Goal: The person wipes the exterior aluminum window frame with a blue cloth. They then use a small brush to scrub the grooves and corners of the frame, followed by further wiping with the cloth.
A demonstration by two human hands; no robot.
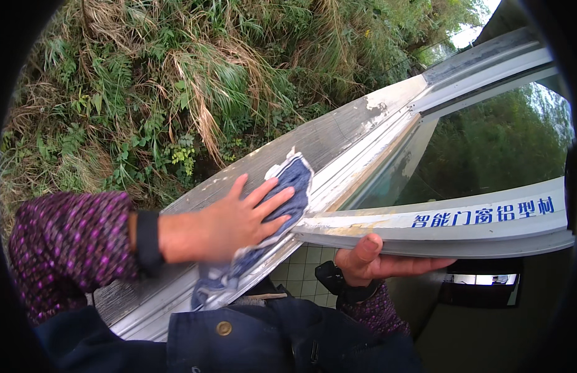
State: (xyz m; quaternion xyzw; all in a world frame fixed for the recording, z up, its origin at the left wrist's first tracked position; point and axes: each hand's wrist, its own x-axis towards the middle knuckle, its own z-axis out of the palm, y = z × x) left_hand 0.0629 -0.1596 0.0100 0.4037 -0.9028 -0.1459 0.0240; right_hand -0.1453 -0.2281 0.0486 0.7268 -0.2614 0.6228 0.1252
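Observation:
Fingers spread, my left hand (227, 224) presses a blue cloth with pale edges (288, 186) onto the white sliding-window track (330, 179). Part of the cloth hangs below the palm along the track. To the right, a glazed window sash with a pale metal frame (493, 233) stands swung inward at an angle; its lower rail bears blue writing and yellowish stains. My right hand (379, 259) holds this rail from below, the thumb up against its edge and the fingers stretched along the underside.
Outside the track runs a weathered concrete sill (316, 140) with flaking paint. Dense grass and ferns (176, 84) cover the bank beyond. Pale floor tiles (309, 270) show beneath the sash. A dark object with a bright reflection (479, 279) lies at the lower right.

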